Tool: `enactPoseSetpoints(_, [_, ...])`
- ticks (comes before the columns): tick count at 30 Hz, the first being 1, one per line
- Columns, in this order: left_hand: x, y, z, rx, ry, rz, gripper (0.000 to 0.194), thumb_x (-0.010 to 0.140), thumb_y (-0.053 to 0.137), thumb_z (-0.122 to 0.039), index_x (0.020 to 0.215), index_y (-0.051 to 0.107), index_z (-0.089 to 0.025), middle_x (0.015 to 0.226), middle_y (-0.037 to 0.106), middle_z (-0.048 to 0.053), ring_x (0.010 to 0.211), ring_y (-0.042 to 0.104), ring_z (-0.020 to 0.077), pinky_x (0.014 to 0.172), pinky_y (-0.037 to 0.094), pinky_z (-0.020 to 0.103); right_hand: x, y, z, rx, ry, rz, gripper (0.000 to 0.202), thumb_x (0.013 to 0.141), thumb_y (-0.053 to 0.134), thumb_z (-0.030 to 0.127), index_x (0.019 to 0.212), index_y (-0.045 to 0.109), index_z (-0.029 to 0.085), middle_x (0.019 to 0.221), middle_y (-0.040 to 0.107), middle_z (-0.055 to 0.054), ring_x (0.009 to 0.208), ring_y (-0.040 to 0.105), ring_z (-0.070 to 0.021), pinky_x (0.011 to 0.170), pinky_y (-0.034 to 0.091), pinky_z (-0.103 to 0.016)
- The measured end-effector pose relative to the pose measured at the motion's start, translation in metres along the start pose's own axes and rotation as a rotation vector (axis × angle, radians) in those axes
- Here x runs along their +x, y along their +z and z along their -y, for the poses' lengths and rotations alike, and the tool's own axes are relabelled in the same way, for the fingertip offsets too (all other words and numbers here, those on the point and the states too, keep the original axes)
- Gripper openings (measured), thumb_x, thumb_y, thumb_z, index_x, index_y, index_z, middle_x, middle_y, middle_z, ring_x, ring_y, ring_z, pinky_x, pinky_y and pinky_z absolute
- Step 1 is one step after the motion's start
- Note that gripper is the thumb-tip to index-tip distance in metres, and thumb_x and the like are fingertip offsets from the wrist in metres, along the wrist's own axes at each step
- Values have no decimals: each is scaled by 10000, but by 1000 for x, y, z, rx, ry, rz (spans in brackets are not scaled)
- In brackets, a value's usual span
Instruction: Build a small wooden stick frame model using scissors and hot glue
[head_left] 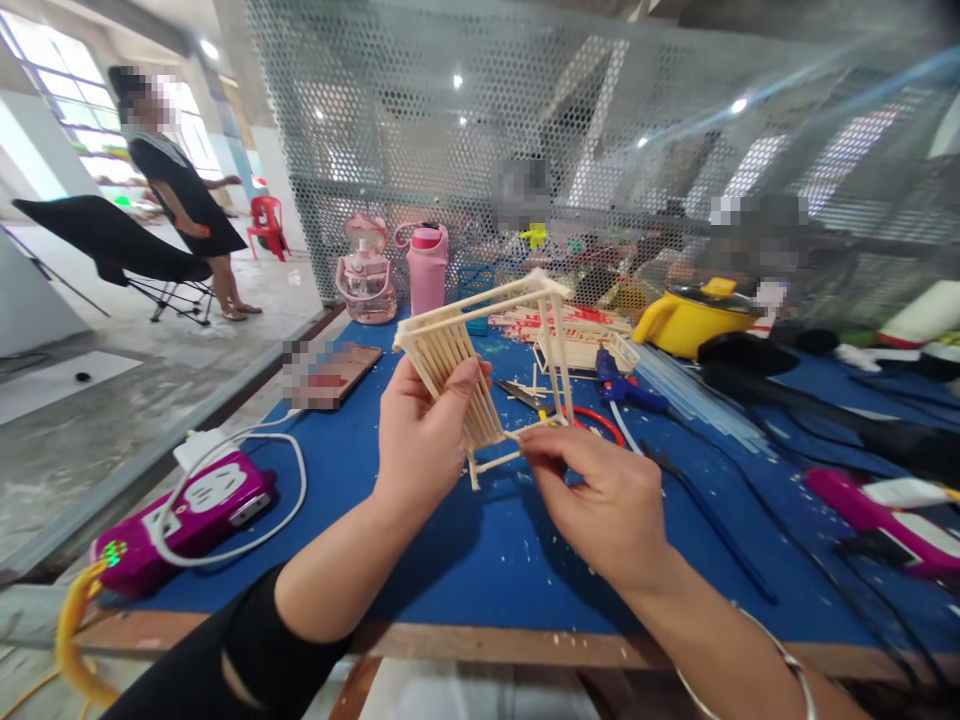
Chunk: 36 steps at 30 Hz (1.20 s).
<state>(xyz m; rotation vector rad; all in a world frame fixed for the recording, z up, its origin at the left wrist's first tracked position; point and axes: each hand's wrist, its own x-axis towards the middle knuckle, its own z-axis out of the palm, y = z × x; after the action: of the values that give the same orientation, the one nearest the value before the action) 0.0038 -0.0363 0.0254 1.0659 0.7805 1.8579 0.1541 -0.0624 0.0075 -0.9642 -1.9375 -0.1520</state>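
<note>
Wooden stick frame (pixel 448 352) is held in the air over the middle of the desk (pixel 322 510), tilted, with its row of slats on the left side. From my distant place, I see the left hand (pixel 421 432) closed around these slats, its thumb lying flat across them. I suppose this grip was chosen because the slats are the broadest part and give a steady hold. The right hand (pixel 600 495) has its fingertips pressed together, pinching a thin stick (pixel 511 435) at the lower part of the frame; whether this stick is already fixed, I cannot tell. Such a small pinch seems suitable for a delicate part.

Just behind lie the scissors (pixel 598 424), and near them the blue glue gun (pixel 615 373), probably placed on the right for easy reach. Clear glue rods (pixel 697 400) lie beside it. Farther back is a pile of sticks (pixel 562 322), perhaps kept there as stock. Two pink bottles (pixel 427 268) stand near the mesh screen (pixel 420 130), maybe so that elbows do not meet them. Leftward, the purple power strip (pixel 196 520) rests near the edge.
</note>
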Motion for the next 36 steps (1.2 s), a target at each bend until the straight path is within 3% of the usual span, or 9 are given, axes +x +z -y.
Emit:
enactPoseSetpoints(9, [0, 0, 2, -20, 7, -8, 148, 768, 675, -272, 863, 598, -187, 765, 693, 11, 722, 664, 152, 683, 524, 259, -2, 1, 0, -54, -56, -87, 207, 793, 569, 54, 842, 674, 226, 866, 750, -4, 796, 715, -165, 778, 573, -292])
enactPoseSetpoints(15, [-2, -1, 1, 29, 36, 64, 108, 768, 681, -247, 852, 636, -197, 799, 711, 7, 747, 669, 149, 707, 520, 248, 1, 3, 1, -98, -7, -27, 216, 803, 549, 39, 853, 678, 204, 878, 750, -12, 804, 715, -155, 761, 574, -255])
enactPoseSetpoints(21, [-3, -2, 1, 50, 19, 98, 115, 750, 702, -259, 836, 661, -195, 792, 725, 20, 735, 665, 163, 702, 513, 258, 2, 3, 0, -174, -36, -45, 238, 789, 534, 23, 840, 683, 201, 891, 753, -17, 803, 717, -164, 740, 572, -265])
enactPoseSetpoints(26, [1, -3, 4, 94, 82, 70, 119, 770, 680, -258, 849, 637, -180, 796, 713, 22, 770, 667, 161, 736, 511, 262, 2, 3, 1, -143, -12, 7, 225, 775, 540, 26, 810, 676, 202, 837, 746, -6, 750, 705, -158, 690, 553, -258])
enactPoseSetpoints(31, [9, -5, 9, 6, 50, 8, 151, 764, 682, -255, 867, 601, -179, 789, 696, 3, 765, 661, 137, 732, 508, 254, 5, -4, 4, 67, 59, -92, 183, 792, 566, 61, 832, 669, 206, 813, 723, -4, 720, 673, -141, 664, 528, -247])
enactPoseSetpoints(34, [15, -6, 11, -99, -42, -35, 171, 740, 701, -246, 844, 588, -171, 759, 682, -7, 733, 649, 117, 711, 500, 232, 10, -13, -7, 385, 252, -173, 101, 782, 625, 129, 842, 653, 205, 777, 696, -2, 617, 622, -116, 531, 496, -216])
enactPoseSetpoints(36, [21, -8, 13, -179, -184, -78, 160, 735, 696, -219, 827, 576, -167, 720, 664, -15, 685, 642, 111, 671, 505, 229, 15, -17, -21, 665, 390, -241, 94, 755, 657, 160, 834, 633, 204, 743, 671, 6, 546, 576, -94, 453, 454, -194])
